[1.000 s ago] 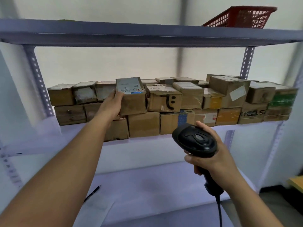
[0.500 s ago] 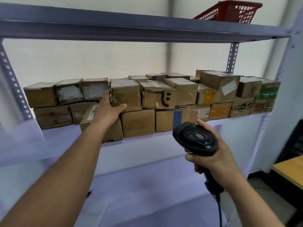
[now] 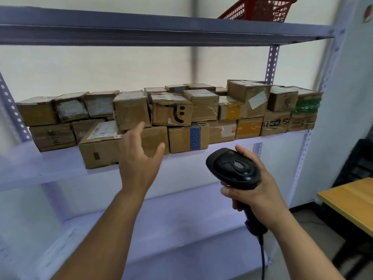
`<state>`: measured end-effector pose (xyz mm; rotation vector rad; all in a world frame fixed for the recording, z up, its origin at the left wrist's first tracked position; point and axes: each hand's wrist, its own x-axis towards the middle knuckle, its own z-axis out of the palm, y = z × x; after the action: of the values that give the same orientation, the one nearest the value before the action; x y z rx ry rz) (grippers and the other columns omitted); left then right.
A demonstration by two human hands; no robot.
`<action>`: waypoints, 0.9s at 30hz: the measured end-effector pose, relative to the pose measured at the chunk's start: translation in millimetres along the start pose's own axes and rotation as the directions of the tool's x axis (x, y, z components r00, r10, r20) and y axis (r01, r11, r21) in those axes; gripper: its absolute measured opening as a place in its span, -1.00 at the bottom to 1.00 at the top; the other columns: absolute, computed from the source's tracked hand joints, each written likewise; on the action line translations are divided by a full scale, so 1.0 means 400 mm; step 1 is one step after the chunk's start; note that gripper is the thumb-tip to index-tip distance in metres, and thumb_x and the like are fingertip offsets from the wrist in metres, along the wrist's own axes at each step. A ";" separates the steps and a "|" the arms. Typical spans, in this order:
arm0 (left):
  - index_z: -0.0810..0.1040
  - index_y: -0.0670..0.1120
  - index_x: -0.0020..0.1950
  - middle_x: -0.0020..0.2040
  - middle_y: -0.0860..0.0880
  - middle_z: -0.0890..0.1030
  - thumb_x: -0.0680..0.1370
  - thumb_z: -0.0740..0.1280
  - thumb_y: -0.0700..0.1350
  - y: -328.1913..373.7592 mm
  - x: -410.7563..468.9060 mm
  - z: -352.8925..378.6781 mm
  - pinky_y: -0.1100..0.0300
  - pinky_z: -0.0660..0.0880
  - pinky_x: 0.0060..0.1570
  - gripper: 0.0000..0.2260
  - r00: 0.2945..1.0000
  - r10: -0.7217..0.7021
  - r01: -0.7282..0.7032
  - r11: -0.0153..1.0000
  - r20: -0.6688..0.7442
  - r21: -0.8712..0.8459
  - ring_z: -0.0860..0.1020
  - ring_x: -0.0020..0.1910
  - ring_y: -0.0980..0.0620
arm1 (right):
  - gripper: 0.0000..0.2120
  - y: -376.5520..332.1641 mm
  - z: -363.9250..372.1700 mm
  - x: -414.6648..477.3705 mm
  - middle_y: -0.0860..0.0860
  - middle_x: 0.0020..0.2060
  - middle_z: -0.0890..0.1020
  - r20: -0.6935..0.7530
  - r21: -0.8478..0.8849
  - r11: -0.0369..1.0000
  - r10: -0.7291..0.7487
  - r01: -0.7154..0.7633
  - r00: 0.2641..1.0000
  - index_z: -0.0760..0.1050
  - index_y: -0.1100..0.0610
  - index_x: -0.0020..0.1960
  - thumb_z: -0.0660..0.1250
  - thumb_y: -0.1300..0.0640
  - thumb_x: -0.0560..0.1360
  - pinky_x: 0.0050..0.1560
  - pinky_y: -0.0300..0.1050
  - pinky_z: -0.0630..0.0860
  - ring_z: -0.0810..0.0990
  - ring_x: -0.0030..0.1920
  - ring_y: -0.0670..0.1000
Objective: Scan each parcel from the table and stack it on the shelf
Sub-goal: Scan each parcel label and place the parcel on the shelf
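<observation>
Several brown cardboard parcels stand in two rows on the middle shelf (image 3: 60, 168) of a grey metal rack. The parcel just placed (image 3: 132, 111) sits in the upper row, left of a box with a smile mark (image 3: 171, 112). My left hand (image 3: 141, 158) hovers in front of the stack with fingers spread, touching nothing. My right hand (image 3: 254, 188) grips the handle of a black barcode scanner (image 3: 234, 168), held below the shelf's front edge, its cable hanging down.
A red plastic basket (image 3: 258, 9) stands on the top shelf (image 3: 141, 31). A lower shelf (image 3: 181, 229) lies beneath my arms. A yellow-topped table (image 3: 349, 201) shows at the right edge, beside a dark object on the wall side.
My left hand set the parcel into the upper row, let go and pulled back toward me with fingers spread. The view swung right, bringing the table into sight. The scanner hand barely moved.
</observation>
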<state>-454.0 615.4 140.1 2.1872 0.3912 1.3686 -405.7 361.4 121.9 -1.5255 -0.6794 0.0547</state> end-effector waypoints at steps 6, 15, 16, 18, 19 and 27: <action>0.44 -0.11 0.39 0.30 -0.09 0.50 0.49 0.44 0.03 0.118 -0.192 0.139 0.15 0.32 0.19 -0.48 0.948 0.005 -0.014 1.000 0.317 0.026 0.42 0.29 -0.07 | -0.13 0.013 -0.119 -0.097 0.04 0.10 0.62 -0.042 0.004 0.999 0.038 -0.038 0.998 0.36 -0.27 0.36 0.55 0.43 0.29 -0.42 -0.07 0.55 0.58 -0.40 0.07; 0.33 -0.02 0.47 0.40 -0.02 0.42 0.49 0.41 0.11 0.340 -0.426 0.305 0.09 0.32 0.32 -0.40 0.830 0.073 -0.069 0.997 0.554 -0.027 0.37 0.37 -0.04 | -0.14 0.038 -0.374 -0.312 -0.15 0.10 0.61 -0.166 0.013 0.995 0.103 -0.102 0.981 0.39 -0.33 0.34 0.59 0.36 0.29 -0.38 -0.12 0.52 0.61 -0.31 -0.02; 0.33 -0.02 0.47 0.40 -0.02 0.42 0.49 0.41 0.12 0.368 -0.447 0.321 0.09 0.31 0.32 -0.39 0.818 0.090 -0.084 0.996 0.568 -0.036 0.37 0.37 -0.04 | -0.14 0.036 -0.404 -0.337 -0.21 0.09 0.61 -0.183 0.008 0.994 0.108 -0.109 0.977 0.37 -0.30 0.36 0.58 0.37 0.30 -0.37 -0.13 0.52 0.61 -0.30 -0.03; 0.32 -0.02 0.48 0.41 -0.01 0.41 0.49 0.41 0.12 0.423 -0.491 0.354 0.12 0.28 0.32 -0.38 0.796 0.110 -0.092 0.994 0.595 -0.061 0.36 0.37 -0.03 | -0.14 0.030 -0.465 -0.385 -0.25 0.08 0.60 -0.212 0.003 0.993 0.118 -0.120 0.970 0.35 -0.26 0.39 0.56 0.39 0.32 -0.37 -0.13 0.53 0.60 -0.30 -0.05; 0.32 -0.03 0.48 0.40 -0.02 0.41 0.48 0.42 0.12 0.451 -0.514 0.371 0.12 0.27 0.31 -0.38 0.788 0.120 -0.089 0.993 0.604 -0.081 0.36 0.37 -0.04 | -0.14 0.029 -0.496 -0.408 -0.25 0.08 0.60 -0.229 -0.004 0.992 0.120 -0.124 0.966 0.35 -0.26 0.39 0.56 0.39 0.32 -0.36 -0.12 0.53 0.59 -0.31 -0.05; 0.40 -0.10 0.43 0.31 -0.09 0.49 0.46 0.42 0.16 0.684 -0.709 0.494 0.01 0.35 0.24 -0.38 0.692 0.230 -0.113 0.971 0.684 -0.212 0.43 0.30 -0.12 | -0.12 0.017 -0.711 -0.607 -0.19 0.17 0.57 -0.356 -0.104 0.985 0.093 -0.139 0.930 0.36 -0.33 0.36 0.61 0.34 0.28 -0.38 -0.16 0.54 0.63 -0.22 -0.10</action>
<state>-412.4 194.2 17.0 2.4491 -0.2164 0.5053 -476.9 0.6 53.4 -1.6447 -0.3108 -0.1721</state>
